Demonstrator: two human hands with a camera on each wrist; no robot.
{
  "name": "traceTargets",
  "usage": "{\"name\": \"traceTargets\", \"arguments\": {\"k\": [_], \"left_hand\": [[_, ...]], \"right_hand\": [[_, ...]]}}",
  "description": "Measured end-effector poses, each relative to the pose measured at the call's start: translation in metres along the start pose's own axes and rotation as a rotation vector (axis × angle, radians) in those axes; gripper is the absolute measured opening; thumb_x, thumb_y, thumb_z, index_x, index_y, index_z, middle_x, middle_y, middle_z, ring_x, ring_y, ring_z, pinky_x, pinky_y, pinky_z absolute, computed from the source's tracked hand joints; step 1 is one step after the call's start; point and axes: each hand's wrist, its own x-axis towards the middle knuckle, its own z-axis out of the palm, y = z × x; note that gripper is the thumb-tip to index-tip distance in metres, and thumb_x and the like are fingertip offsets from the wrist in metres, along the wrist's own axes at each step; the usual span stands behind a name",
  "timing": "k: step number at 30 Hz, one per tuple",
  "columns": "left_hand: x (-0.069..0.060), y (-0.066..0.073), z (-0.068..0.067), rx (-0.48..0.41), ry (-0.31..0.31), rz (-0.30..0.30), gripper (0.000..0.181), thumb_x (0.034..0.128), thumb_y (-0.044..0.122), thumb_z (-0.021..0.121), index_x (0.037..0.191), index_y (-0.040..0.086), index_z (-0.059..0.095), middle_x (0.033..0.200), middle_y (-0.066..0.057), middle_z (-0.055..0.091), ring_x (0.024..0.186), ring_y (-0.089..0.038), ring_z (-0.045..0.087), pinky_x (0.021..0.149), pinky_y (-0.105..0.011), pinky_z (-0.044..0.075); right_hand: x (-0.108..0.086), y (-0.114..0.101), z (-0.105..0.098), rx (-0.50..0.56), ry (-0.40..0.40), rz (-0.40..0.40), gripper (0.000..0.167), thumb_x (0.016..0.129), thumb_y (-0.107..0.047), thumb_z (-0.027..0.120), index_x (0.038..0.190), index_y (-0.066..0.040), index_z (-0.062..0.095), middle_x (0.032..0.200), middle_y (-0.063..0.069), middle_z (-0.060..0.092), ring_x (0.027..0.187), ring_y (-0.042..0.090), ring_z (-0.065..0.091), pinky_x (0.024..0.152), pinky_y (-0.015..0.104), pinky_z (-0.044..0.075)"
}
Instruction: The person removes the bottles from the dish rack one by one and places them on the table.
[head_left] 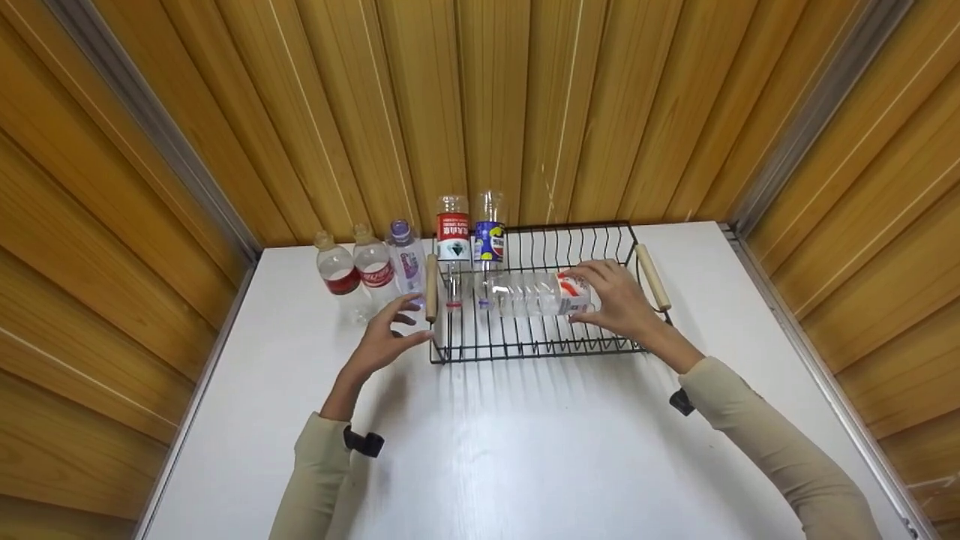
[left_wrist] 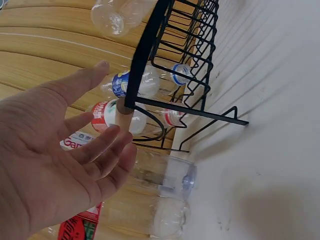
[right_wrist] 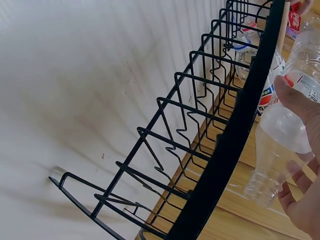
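White table (head_left: pixel 525 457) — right fingers (head_left: pixel 601 274) grip clear bottle (head_left: pixel 534 295) above wire rack (head_left: pixel 537 356).

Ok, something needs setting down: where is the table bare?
Bare: the table in front of the wire rack, between the sleeves, and right of the rack's right handle. Crowded: left of the rack, where three bottles stand near the left hand.

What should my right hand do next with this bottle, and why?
Probably tip the ribbed clear bottle neck-down into the wire rack: your right hand holds it sideways above, while a red-labelled bottle and a blue-labelled bottle stand inverted there.
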Motion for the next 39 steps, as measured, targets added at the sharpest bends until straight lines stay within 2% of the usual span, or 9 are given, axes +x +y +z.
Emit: {"name": "traceTargets", "arguments": {"k": [3, 7, 12, 15, 20, 29, 35, 39], "left_hand": [[0.001, 0.015, -0.001, 0.025, 0.003, 0.043, 0.063, 0.0887, 0.016, 0.08, 0.145, 0.008, 0.054, 0.137, -0.02, 0.062, 0.119, -0.038, 0.063, 0.094, -0.049, 0.055], [0.005, 0.031, 0.004, 0.044, -0.037, 0.107, 0.056, 0.0883, 0.016, 0.081, 0.141, 0.013, 0.061, 0.135, -0.015, 0.065, 0.118, -0.035, 0.063, 0.096, -0.053, 0.054], [0.01, 0.047, 0.015, 0.109, -0.145, 0.177, 0.068, 0.0854, 0.025, 0.084, 0.147, 0.019, 0.055, 0.146, -0.009, 0.058, 0.13, -0.034, 0.056, 0.105, -0.056, 0.051], [0.013, 0.054, 0.021, 0.151, -0.225, 0.207, 0.075, 0.0855, 0.029, 0.084, 0.152, 0.021, 0.05, 0.154, -0.009, 0.051, 0.137, -0.035, 0.052, 0.109, -0.056, 0.048], [0.018, 0.059, 0.029, 0.163, -0.322, 0.259, 0.073, 0.0887, 0.027, 0.081, 0.152, 0.012, 0.049, 0.156, -0.014, 0.05, 0.135, -0.038, 0.053, 0.111, -0.06, 0.044], [0.029, 0.061, 0.037, 0.139, -0.413, 0.256, 0.06, 0.0942, 0.025, 0.075, 0.148, 0.008, 0.053, 0.15, -0.015, 0.056, 0.132, -0.04, 0.056, 0.111, -0.057, 0.045], [0.034, 0.06, 0.039, 0.093, -0.469, 0.23, 0.064, 0.0917, 0.021, 0.077, 0.15, 0.01, 0.051, 0.15, -0.019, 0.054, 0.136, -0.044, 0.052, 0.111, -0.057, 0.046], [0.036, 0.06, 0.04, 0.073, -0.504, 0.209, 0.072, 0.0887, 0.019, 0.08, 0.153, 0.014, 0.048, 0.155, -0.019, 0.049, 0.138, -0.042, 0.051, 0.11, -0.057, 0.047]], "right_hand": [[-0.002, -0.002, 0.0, -0.054, -0.003, -0.029, 0.079, 0.064, -0.026, 0.098, 0.133, -0.012, 0.063, 0.129, 0.012, 0.065, 0.118, 0.034, 0.056, 0.103, 0.053, 0.047], [-0.003, -0.007, 0.002, -0.091, -0.01, -0.068, 0.077, 0.065, -0.025, 0.097, 0.134, -0.015, 0.063, 0.129, 0.011, 0.065, 0.12, 0.032, 0.056, 0.106, 0.054, 0.047], [0.0, -0.015, 0.008, -0.084, 0.007, -0.121, 0.078, 0.063, -0.024, 0.098, 0.132, -0.015, 0.063, 0.128, 0.009, 0.064, 0.12, 0.031, 0.056, 0.103, 0.054, 0.049], [0.001, -0.021, 0.012, -0.131, 0.012, -0.161, 0.079, 0.064, -0.027, 0.098, 0.133, -0.017, 0.062, 0.128, 0.009, 0.064, 0.12, 0.031, 0.056, 0.102, 0.052, 0.05], [0.0, -0.028, 0.016, -0.201, 0.058, -0.237, 0.082, 0.061, -0.028, 0.099, 0.133, -0.019, 0.061, 0.127, 0.01, 0.064, 0.118, 0.034, 0.057, 0.099, 0.053, 0.051], [-0.002, -0.035, 0.018, -0.284, 0.097, -0.322, 0.079, 0.067, -0.034, 0.096, 0.135, -0.02, 0.059, 0.127, 0.01, 0.063, 0.117, 0.033, 0.057, 0.096, 0.049, 0.052], [-0.001, -0.037, 0.019, -0.303, 0.147, -0.367, 0.08, 0.063, -0.035, 0.098, 0.132, -0.019, 0.061, 0.126, 0.009, 0.063, 0.116, 0.03, 0.056, 0.093, 0.045, 0.052], [-0.001, -0.037, 0.02, -0.299, 0.146, -0.369, 0.08, 0.063, -0.036, 0.098, 0.132, -0.019, 0.061, 0.126, 0.009, 0.063, 0.116, 0.03, 0.056, 0.094, 0.045, 0.051]]}}
